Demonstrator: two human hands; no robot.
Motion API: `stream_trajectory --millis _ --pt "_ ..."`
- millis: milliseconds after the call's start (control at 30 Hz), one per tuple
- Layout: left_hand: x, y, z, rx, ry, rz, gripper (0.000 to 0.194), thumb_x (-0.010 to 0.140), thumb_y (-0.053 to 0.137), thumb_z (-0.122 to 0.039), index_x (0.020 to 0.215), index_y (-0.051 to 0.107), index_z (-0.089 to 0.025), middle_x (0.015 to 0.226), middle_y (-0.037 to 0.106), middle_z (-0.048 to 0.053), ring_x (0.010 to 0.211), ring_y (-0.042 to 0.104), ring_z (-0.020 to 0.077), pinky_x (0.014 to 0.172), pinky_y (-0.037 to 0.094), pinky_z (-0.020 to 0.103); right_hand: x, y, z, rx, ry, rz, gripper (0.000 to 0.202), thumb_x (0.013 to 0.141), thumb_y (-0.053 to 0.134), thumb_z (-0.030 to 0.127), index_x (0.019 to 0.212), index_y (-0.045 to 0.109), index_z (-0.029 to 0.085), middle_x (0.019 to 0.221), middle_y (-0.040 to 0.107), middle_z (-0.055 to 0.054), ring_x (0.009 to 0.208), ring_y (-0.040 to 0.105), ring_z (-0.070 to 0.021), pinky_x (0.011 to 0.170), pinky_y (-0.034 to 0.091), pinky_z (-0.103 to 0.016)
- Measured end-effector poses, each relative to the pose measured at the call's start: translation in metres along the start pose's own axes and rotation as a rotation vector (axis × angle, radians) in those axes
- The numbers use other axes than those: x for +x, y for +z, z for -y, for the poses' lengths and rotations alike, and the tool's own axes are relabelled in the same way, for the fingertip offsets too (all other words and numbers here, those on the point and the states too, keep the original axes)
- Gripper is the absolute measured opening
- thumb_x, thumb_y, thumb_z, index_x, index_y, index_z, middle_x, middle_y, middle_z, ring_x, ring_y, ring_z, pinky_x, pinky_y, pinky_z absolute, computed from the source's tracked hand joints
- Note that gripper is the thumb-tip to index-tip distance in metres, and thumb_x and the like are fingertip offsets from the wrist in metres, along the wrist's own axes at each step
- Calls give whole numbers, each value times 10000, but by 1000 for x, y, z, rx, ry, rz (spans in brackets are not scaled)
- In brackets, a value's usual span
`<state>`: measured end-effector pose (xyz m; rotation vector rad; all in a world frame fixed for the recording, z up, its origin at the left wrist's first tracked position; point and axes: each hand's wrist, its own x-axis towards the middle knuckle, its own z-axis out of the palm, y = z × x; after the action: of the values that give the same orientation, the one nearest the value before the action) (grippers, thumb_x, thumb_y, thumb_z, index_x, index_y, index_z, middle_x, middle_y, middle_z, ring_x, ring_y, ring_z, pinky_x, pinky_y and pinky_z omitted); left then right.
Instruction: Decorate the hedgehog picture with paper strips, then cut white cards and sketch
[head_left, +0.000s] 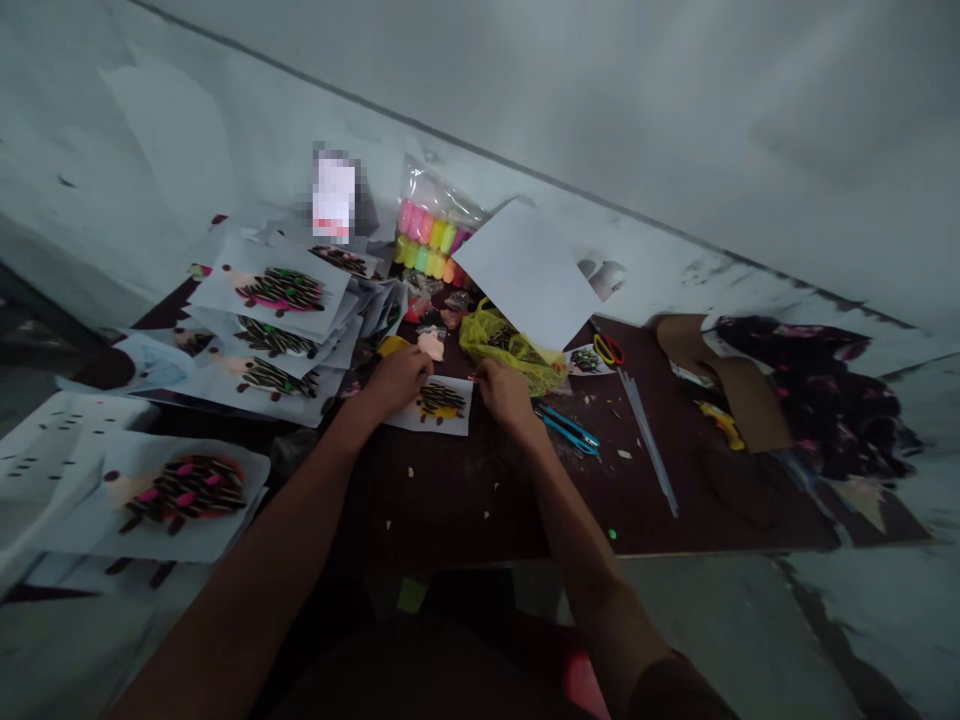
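Note:
On the dark table, a small white paper card point(457, 424) bears a hedgehog picture made of dark sticks over a yellow body. My left hand point(401, 382) lies over the card's left side, its fingers curled close to a lump of pale pink clay point(430, 345). At the card's upper right corner, my right hand point(508, 395) is closed in a pinch. A tiny red speck shows by its fingertips; what the pinch holds is too small to name. Just behind the right hand is a yellow-green plastic bag point(480, 335) with dark sticks in it.
Stacked hedgehog pictures point(274, 310) fill the left. Behind stand a bag of colourful clay point(431, 235) and a leaning white sheet point(525, 275). Scissors point(609, 350), a blue cutter point(570, 430), clear sticks point(649, 445) and cardboard point(754, 400) lie to the right.

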<state>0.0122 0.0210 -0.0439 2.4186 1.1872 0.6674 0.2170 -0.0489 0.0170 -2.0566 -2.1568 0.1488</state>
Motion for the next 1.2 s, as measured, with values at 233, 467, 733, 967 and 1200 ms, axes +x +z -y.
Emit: stream_trajectory --millis 233,467,733,967,1200 --pt "0 0 1 10 -12 13 222 814 509 -114 837 722 -173 958 693 106 905 624 231 829 496 349 -26 -1 -10 214 -15 -101 253 901 512 149 1029 729 174 944 718 -81 850 627 -207 819 481 -312" --pt "-1 -1 1 -4 -12 13 212 830 513 -119 839 717 -177 956 692 99 906 624 225 816 493 343 -44 3 -4 388 -28 -69 259 889 555 138 1066 737 192 1027 740 -62 933 655 -203 876 492 -310" --pt "0 0 2 4 1 7 222 818 501 -109 830 714 -170 940 694 101 899 626 223 813 496 343 -53 13 11 456 -142 -162 223 967 547 199 1045 755 190 1020 715 -82 1049 659 -210 946 497 -307" --pt "0 2 3 -8 3 -25 227 808 500 -97 836 712 -172 959 703 105 921 628 230 830 500 347 -52 33 17 377 -184 -170 268 985 525 194 1129 751 196 994 709 -95 932 670 -202 870 532 -301" --pt "2 5 3 25 -12 -4 231 827 488 -91 841 707 -164 955 700 122 928 626 239 818 485 346 -41 27 16 347 -170 -145 160 977 569 233 967 728 217 964 717 -68 966 664 -207 904 511 -313"
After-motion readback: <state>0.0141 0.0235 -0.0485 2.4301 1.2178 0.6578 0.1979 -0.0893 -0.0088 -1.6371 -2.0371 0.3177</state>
